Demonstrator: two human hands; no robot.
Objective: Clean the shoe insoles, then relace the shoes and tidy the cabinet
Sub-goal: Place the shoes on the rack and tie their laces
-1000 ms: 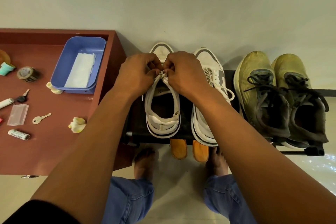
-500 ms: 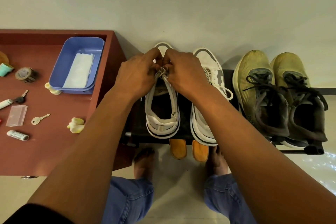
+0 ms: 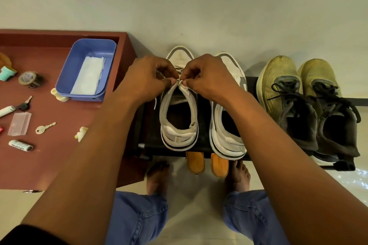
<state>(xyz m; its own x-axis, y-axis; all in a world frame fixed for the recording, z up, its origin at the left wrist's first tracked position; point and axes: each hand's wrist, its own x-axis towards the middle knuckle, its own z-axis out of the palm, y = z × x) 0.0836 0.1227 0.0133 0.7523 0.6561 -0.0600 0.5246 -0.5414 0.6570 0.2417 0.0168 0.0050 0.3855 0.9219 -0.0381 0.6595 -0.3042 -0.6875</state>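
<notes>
While two white shoes (image 3: pixel 201 105) and two yellow shoes (image 3: pixel 304 103) line mid-frame, left hand (image 3: pixel 146 78) and right hand (image 3: pixel 209 76) pinch one lace (image 3: pixel 180 82).

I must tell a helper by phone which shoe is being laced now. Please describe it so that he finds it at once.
On the black shoe rack beside the red-brown cabinet stand four shoes. It is the white sneaker nearest the cabinet. Unlike the other white sneaker and the two yellow-green running shoes, both hands pinch its lace.
</notes>
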